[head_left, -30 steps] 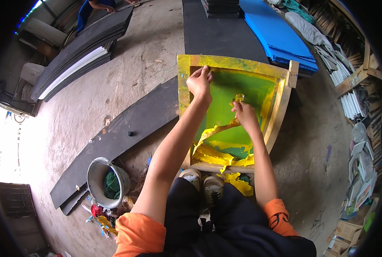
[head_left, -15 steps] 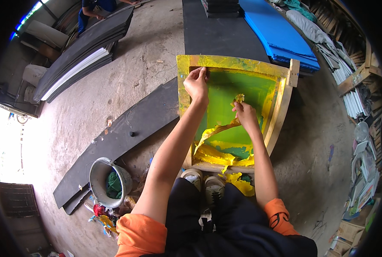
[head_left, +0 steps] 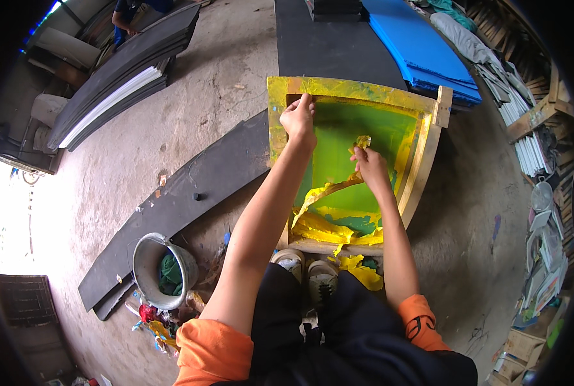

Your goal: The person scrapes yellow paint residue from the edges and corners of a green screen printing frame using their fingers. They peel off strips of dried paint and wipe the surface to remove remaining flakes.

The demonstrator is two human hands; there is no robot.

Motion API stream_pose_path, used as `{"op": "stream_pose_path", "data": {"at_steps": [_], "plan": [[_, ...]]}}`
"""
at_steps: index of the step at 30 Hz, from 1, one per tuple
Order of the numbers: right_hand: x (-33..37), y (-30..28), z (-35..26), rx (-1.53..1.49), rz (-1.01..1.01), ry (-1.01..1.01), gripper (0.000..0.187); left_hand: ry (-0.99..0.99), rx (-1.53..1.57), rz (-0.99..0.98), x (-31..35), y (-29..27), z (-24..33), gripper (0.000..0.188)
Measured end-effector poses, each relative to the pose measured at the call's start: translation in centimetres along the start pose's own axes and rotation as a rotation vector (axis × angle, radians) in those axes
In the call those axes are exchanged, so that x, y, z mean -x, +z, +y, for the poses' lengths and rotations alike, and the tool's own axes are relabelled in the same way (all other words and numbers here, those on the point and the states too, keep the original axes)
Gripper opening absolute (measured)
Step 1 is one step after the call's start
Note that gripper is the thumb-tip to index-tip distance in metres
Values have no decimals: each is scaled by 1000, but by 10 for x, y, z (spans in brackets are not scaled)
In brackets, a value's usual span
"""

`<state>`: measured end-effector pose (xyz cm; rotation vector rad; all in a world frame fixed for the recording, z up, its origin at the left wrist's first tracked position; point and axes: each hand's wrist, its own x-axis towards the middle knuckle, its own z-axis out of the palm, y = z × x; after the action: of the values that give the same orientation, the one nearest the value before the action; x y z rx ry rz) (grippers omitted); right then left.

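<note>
Yellow tape (head_left: 329, 190), a long crumpled strip, is pinched at its upper end between the fingers of our right hand (head_left: 368, 164), which are closed tight around it just above the green mesh (head_left: 345, 138). From the fingers the strip runs down and to the left across the mesh, and ends in a heap of torn yellow tape (head_left: 329, 228) at the near edge of the screen. Our left hand (head_left: 298, 119) has its fingers curled and pressed down on the far left corner of the wooden screen-printing frame (head_left: 354, 87); whether they grip anything there, we cannot tell. The frame lies on the concrete floor in front of us, its rails coated in yellow tape, its right side showing bare wood (head_left: 422, 170). More yellow scraps (head_left: 361, 270) lie by our shoes (head_left: 306, 270), just beside the near rail. To our left sits a grey bucket (head_left: 146, 257) with a green rag in it, next to long black foam boards (head_left: 190, 190). Beyond the frame lie a dark sheet (head_left: 329, 45) and a stack of blue foam sheets (head_left: 415, 48).
</note>
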<state>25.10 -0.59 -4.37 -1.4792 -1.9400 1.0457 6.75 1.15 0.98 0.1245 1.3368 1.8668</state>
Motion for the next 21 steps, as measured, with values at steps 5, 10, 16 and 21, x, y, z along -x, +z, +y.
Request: {"op": "stream_pose_path", "data": {"at_steps": [5, 10, 16, 21], "plan": [[0, -3, -3, -12, 10, 37, 41, -78, -2, 31, 3, 2, 6, 14], [4, -5, -10, 10, -9, 31, 40, -50, 36, 22, 12, 1, 9, 16], [3, -3, 3, -31, 31, 27, 40, -61, 59, -76, 28, -8, 7, 24], [4, -1, 1, -47, 30, 29, 41, -4, 65, -73, 28, -5, 15, 32]]}}
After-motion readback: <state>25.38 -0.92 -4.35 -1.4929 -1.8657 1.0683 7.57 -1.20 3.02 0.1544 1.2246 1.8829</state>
